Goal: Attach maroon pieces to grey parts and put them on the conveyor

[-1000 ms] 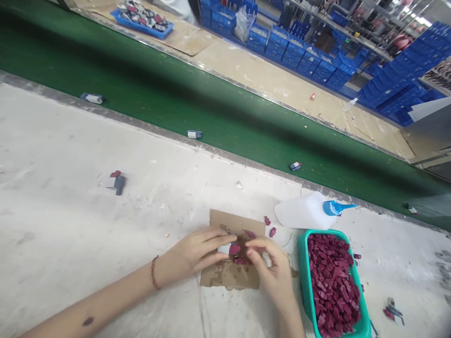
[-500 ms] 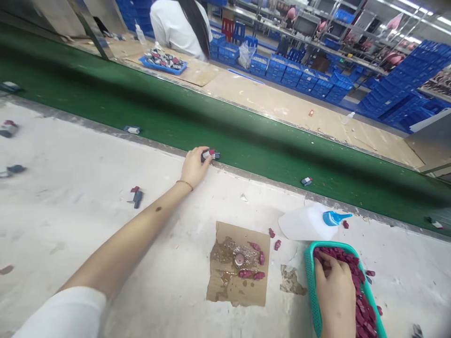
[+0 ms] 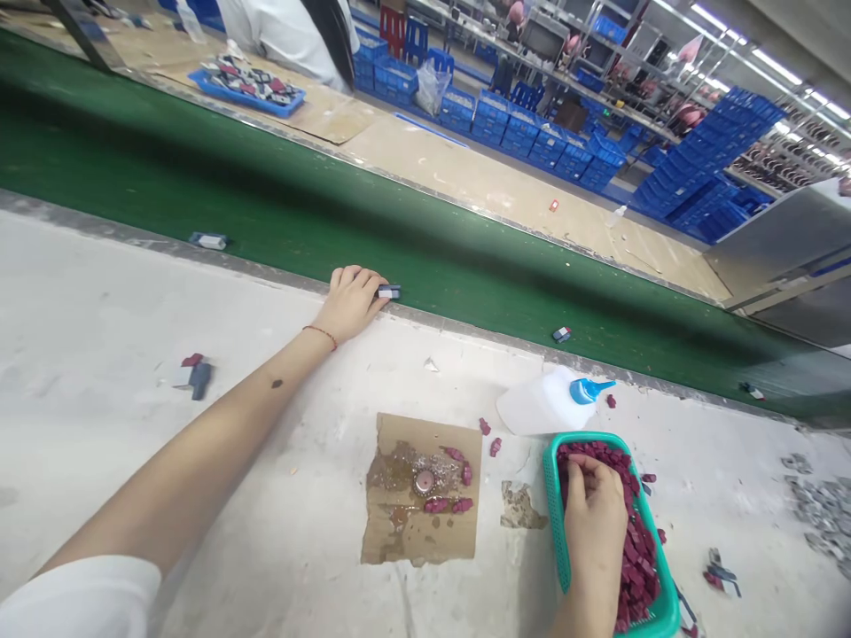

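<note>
Seeing my left hand (image 3: 350, 303) curl at a grey part (image 3: 389, 291) on the belt (image 3: 465, 283), I fear drag; my right hand (image 3: 597, 518), fingertips bunched among maroon pieces (image 3: 638, 567), might snag extras. Both grips unclear.

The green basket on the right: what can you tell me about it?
The green basket looks like plastic: oblong, with rounded corners, a smooth rim and walls pierced by small holes. It stands upright on the pale worktop, well filled with small dark-red pieces. The person's right hand reaches in, fingertips among the pieces near the far end, and the forearm hides part of the near side. A bottle lies by its far left corner; I can't tell whether they touch.
</note>
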The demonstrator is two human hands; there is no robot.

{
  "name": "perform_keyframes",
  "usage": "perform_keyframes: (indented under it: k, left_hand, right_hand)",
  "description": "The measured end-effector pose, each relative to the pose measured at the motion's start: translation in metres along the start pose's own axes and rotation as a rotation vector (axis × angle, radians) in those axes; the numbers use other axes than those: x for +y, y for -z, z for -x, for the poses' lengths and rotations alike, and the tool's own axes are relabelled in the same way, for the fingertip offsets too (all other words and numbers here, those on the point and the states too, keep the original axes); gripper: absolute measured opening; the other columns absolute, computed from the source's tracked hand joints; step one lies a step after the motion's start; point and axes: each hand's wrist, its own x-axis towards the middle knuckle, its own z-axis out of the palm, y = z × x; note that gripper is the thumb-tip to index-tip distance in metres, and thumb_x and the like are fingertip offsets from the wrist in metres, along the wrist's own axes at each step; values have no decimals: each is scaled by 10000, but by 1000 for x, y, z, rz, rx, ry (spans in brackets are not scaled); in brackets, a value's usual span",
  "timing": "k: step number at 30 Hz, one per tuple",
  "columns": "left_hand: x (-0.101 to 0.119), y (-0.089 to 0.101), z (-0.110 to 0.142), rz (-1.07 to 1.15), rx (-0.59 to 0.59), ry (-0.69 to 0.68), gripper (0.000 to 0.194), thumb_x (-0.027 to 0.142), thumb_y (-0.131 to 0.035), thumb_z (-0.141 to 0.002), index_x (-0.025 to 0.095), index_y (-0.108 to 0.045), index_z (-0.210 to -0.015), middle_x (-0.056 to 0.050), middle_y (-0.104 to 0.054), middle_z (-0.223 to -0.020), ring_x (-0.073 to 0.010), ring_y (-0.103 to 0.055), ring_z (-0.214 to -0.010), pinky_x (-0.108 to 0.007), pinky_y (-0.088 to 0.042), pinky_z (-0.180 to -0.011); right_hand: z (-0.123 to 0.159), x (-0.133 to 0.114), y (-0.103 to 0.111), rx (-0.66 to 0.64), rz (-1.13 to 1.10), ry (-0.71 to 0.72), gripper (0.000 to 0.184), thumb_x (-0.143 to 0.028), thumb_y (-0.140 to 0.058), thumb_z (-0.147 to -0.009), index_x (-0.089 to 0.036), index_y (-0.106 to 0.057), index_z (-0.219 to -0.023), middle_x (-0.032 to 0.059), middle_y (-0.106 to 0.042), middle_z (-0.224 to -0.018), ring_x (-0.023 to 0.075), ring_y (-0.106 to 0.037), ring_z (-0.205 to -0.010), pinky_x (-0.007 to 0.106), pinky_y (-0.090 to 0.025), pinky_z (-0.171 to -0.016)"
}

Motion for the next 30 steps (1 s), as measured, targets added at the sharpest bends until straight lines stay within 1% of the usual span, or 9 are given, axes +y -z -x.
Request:
perform_keyframes:
  k: [4,9,14,16,19,22,24,26,30]
  left_hand:
    - [2,4,0,19,19,-44,234,283,-473,-865,185,-605,-1032,-169,-612,-1201,-388,-447,-1180,-564,-313,-1003]
    - [11,9,7,159,15,-18,193,303,-509,-845,189,-587,-979,-145,-662,-1003,-337,-548,-1032,-495,-407,-949]
    - [44,13,28,597,183,168,237,371,-606,-768,198,-524,-908,-81,-657,-954,-229,-614,-855,-376,-490,-832]
    - [62,18,41,833,177,272,336,401,-680,-707,195,-505,-906,-67,-658,-946,-202,-626,-814,-352,-507,-798]
    - [85,31,65,1140,16,419,450,420,-763,-662,180,-531,-965,-67,-672,-973,-201,-659,-852,-357,-525,-834]
    - [100,44,93,1315,-187,500,455,437,-795,-676,173,-564,-965,-58,-674,-965,-211,-682,-889,-368,-524,-880]
    - [107,50,111,1391,-313,519,428,441,-790,-702,184,-543,-939,-32,-659,-917,-208,-691,-860,-354,-532,-836]
    - [111,54,126,1439,-410,513,422,435,-769,-736,202,-520,-985,-10,-640,-895,-195,-687,-832,-329,-527,-780]
    - [118,59,147,1386,-569,437,403,411,-716,-791,202,-555,-1096,-25,-628,-930,-164,-620,-803,-312,-491,-760]
  right_hand:
    - [0,5,3,-6,-11,4,275,-389,-452,-834,-186,-637,-834,129,-637,-887,285,-596,-849,404,-460,-779]
    - [3,10,11,-78,78,19,340,-402,-495,-811,-185,-720,-943,108,-592,-937,263,-599,-778,399,-471,-738]
    - [-1,1,9,-157,131,-5,376,-414,-478,-811,-170,-731,-946,121,-589,-916,290,-604,-807,414,-465,-737]
    - [-3,-2,7,-141,138,-16,345,-400,-481,-796,-171,-725,-878,126,-593,-900,291,-600,-808,409,-459,-726]
    - [-6,-4,5,-106,77,-16,287,-400,-518,-751,-180,-698,-788,125,-613,-882,277,-591,-775,405,-455,-714]
    - [-5,-5,10,-113,-111,-90,294,-442,-584,-724,-176,-688,-796,99,-647,-805,246,-582,-689,392,-465,-671]
    - [-3,-7,14,-157,-316,-167,326,-469,-644,-724,-173,-699,-848,76,-674,-767,222,-587,-652,370,-480,-641]
    - [1,-13,17,-199,-549,-209,350,-469,-699,-729,-176,-717,-918,67,-704,-784,204,-606,-658,346,-498,-629]
    - [9,-32,11,-311,-907,-242,387,-443,-787,-695,-189,-748,-985,52,-722,-761,168,-624,-612,292,-511,-560]
